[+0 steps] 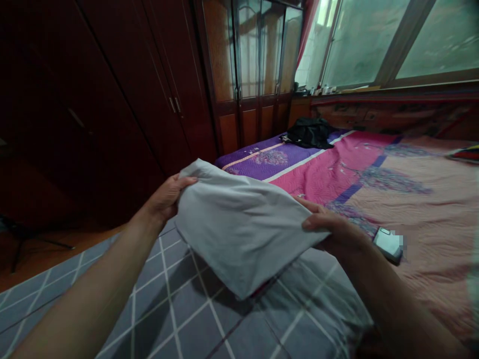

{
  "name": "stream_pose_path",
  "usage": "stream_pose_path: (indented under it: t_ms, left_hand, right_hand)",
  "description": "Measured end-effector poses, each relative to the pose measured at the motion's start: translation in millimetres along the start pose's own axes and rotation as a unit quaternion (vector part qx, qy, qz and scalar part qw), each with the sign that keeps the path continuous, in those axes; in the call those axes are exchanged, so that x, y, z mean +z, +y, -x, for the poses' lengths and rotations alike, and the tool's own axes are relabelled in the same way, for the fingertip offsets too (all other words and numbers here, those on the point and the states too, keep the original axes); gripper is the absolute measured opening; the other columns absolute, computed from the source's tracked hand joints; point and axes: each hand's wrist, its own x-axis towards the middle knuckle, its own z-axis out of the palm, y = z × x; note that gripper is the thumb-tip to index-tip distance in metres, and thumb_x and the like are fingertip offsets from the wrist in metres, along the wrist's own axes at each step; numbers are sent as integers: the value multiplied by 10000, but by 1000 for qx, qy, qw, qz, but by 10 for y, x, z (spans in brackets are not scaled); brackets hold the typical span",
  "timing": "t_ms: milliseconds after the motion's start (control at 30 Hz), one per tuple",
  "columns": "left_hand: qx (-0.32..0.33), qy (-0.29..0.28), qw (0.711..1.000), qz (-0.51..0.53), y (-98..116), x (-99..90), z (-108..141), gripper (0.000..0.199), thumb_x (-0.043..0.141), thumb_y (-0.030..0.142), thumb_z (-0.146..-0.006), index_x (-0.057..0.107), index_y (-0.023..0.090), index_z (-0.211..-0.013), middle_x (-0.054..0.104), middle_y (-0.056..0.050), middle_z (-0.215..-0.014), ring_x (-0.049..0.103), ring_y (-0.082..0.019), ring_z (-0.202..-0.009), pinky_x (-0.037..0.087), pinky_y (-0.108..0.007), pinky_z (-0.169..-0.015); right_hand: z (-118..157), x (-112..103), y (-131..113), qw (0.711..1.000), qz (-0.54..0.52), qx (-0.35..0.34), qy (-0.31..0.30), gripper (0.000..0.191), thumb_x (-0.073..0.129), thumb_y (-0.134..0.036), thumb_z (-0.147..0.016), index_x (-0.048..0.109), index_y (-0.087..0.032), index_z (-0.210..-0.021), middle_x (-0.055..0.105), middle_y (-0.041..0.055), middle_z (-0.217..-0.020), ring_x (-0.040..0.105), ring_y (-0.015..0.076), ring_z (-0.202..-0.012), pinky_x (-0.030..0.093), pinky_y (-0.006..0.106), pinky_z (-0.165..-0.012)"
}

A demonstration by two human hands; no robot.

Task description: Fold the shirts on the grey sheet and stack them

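Observation:
A folded white cloth [243,219] is held up between my two hands, its lower corner hanging toward the grey checked fabric [179,299] beneath. My left hand [170,197] pinches its left edge, thumb on top. At the right corner, my right hand [329,227] grips it between thumb and fingers. What kind of cloth piece it is I cannot tell. A bit of dark red shows under its lower edge.
A bed with a purple, pink and peach cover [411,209] stretches to the right. On it lie a phone-like object [388,244] and black clothing [310,132]. Dark red wardrobes [149,89] stand at left, a glass-doored cabinet [249,65] behind, and windows [366,40] at upper right.

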Motion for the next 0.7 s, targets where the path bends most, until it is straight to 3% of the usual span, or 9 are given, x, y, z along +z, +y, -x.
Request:
stream_pose_path:
  t_ms: [67,133,200,267,400,567,700]
  left_hand:
    - [-31,-29,998,-46,-341,144,-248,453,769,321,-569,644,130,-961,706,-52,-776,627,-153,-593,496,-236,-530]
    - [-56,-37,995,-75,-704,227,-400,494,785,338,-534,632,113,-946,696,-57,-756,624,-163,-584,481,-245,-517]
    - [-65,-36,993,-92,-980,245,-473,519,779,366,-534,621,102,-951,694,-71,-780,627,-176,-595,483,-264,-524]
    - [-60,-30,992,-109,-1110,221,-506,543,761,376,-547,607,104,-992,692,-75,-830,632,-178,-622,488,-273,-546]
    - [-32,-27,989,-145,-1041,172,-550,567,722,294,-541,594,131,-1068,686,-57,-928,642,-178,-699,501,-270,-603]
    - [1,-29,975,-218,-972,196,-597,478,650,220,-558,636,140,-1029,684,-60,-969,649,-238,-854,523,-350,-758]
    - [62,30,955,-288,-944,262,-482,460,656,188,-577,640,160,-1036,623,-81,-1101,539,-295,-1114,390,-444,-1005]
  right_hand:
    - [-201,-305,182,998,25,19,59,742,642,-158,-543,540,-201,-1277,642,-30,-644,520,82,-402,450,165,-370]
    - [-343,-547,383,988,52,51,135,676,642,-162,-565,564,-166,-1237,614,-45,-569,443,60,-314,374,143,-284]
    - [-404,-690,531,984,40,58,162,616,637,-191,-595,578,-141,-1206,627,-32,-574,427,53,-288,345,136,-254]
    - [-406,-737,598,987,23,48,151,589,632,-210,-605,590,-123,-1187,649,-12,-601,450,55,-295,364,133,-259]
    - [-368,-702,606,988,24,27,152,573,640,-196,-582,619,-116,-1149,641,-21,-582,459,58,-302,375,134,-253]
    - [-360,-746,659,975,14,1,220,567,680,-212,-576,612,-121,-1132,615,-37,-551,436,52,-296,356,136,-247]
    - [-363,-791,693,958,38,-22,285,556,704,-249,-579,605,-116,-1110,561,-59,-480,433,59,-287,320,136,-246]
